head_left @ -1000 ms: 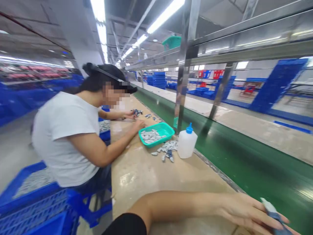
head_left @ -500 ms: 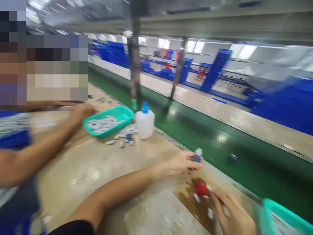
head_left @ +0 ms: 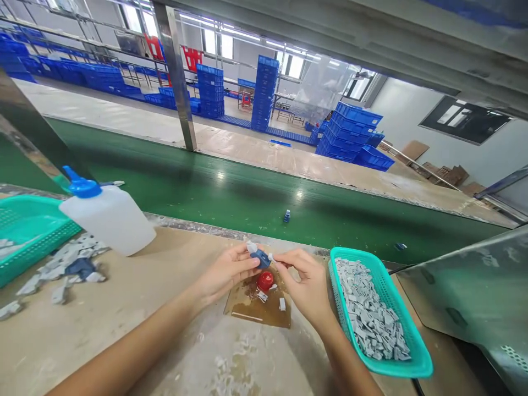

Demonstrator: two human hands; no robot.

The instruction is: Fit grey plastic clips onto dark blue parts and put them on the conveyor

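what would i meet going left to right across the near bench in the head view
Left teal basket, white squeeze bottle, left hand, blue-and-white piece, right hand, right teal basket holding pale gray pieces.

- A factory workshop, by its look, fitted out for handwork on small parts.
- A long green belt (head_left: 247,198), like a conveyor's, runs between the near table (head_left: 136,275) and a far table (head_left: 264,148).
- A metal post (head_left: 177,77) rises beside the belt to a broad overhead beam (head_left: 371,44).
- At near right, a teal basket (head_left: 396,367) is heaped with small pale parts (head_left: 373,313); at left, more lie loose beside a second basket (head_left: 45,247) and a squeeze bottle (head_left: 109,220).
- Beyond the far table, blue crates (head_left: 264,93) stand in tall stacks.
- Tube lights (head_left: 218,26), plain windows (head_left: 216,44) and, at far right, cardboard (head_left: 414,149) suit an industrial hall.
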